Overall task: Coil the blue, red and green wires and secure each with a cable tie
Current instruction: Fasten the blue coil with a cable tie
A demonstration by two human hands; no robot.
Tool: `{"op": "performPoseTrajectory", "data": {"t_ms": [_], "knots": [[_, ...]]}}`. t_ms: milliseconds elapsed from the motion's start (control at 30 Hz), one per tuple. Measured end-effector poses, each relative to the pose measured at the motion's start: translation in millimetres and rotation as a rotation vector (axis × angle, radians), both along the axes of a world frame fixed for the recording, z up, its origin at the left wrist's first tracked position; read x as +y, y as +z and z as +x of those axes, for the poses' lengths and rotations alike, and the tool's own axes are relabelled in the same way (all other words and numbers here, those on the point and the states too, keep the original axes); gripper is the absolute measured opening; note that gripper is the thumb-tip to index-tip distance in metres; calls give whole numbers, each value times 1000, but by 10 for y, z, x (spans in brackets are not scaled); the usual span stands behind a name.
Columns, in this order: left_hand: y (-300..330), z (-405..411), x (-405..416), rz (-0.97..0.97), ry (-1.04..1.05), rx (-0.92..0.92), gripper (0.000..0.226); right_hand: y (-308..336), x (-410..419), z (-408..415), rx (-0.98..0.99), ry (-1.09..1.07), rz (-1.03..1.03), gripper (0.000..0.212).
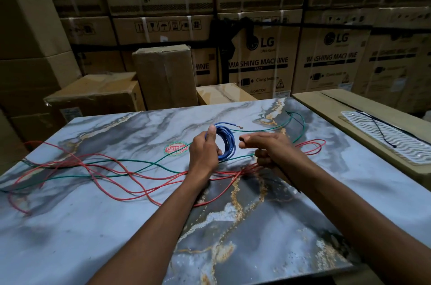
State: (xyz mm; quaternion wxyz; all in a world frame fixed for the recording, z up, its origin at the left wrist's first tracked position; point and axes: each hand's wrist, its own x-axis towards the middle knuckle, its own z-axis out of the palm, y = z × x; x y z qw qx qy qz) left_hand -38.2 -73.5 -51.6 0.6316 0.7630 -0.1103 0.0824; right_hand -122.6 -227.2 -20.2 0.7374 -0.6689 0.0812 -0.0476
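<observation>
Left hand [204, 151] grips coiled blue wire [227, 142]; right hand [268, 148] seemingly empty.

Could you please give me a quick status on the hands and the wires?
Left hand grips the blue wire, coiled, no tie seen. Right hand curled beside it; what it holds is unclear. Red wire and green wire loose on the table.

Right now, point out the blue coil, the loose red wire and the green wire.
blue coil [227, 142]: head view, right side of the loops.
red wire [130, 197]: head view, a strand lying on the table.
green wire [149, 164]: head view, mid-length on the table.
</observation>
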Motion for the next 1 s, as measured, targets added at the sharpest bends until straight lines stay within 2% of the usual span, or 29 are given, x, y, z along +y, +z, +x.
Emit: {"op": "performPoseTrajectory", "data": {"t_ms": [167,267,667,1000], "knots": [[-7,-21,-3,23,-9,-7,48,19,26,30,6,-25,77,23],[-5,-31,1,28,-16,-5,48,39,33,-19,-11,46,15,29],[2,-43,-9,66,-14,-30,47,46,29,-70,-95,129,45,25],[13,-51,-13,59,-10,-33,48,81,64,-82,-40,121,57,27]]}}
